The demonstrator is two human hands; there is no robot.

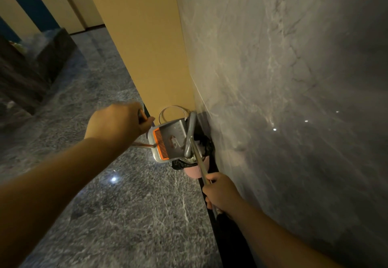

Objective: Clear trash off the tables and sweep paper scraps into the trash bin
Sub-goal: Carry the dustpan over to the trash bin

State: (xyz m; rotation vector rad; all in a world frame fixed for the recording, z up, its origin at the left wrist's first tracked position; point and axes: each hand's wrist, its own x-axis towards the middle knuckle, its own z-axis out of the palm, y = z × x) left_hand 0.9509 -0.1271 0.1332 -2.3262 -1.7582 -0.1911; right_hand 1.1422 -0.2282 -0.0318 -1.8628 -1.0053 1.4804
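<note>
A grey dustpan (168, 141) with an orange comb edge is held tipped over the pink trash bin (194, 172) with its black liner, low centre of the frame against the marble wall (283, 99); the left hand (117, 124) is curled round the dustpan's handle, the right hand (220, 192) gripped round the broom pole (199, 160). The emptying step appears to be in hand; whether scraps remain in the pan cannot be told. Next, the broom head (190, 135) would likely be drawn down the pan to push contents into the bin.
</note>
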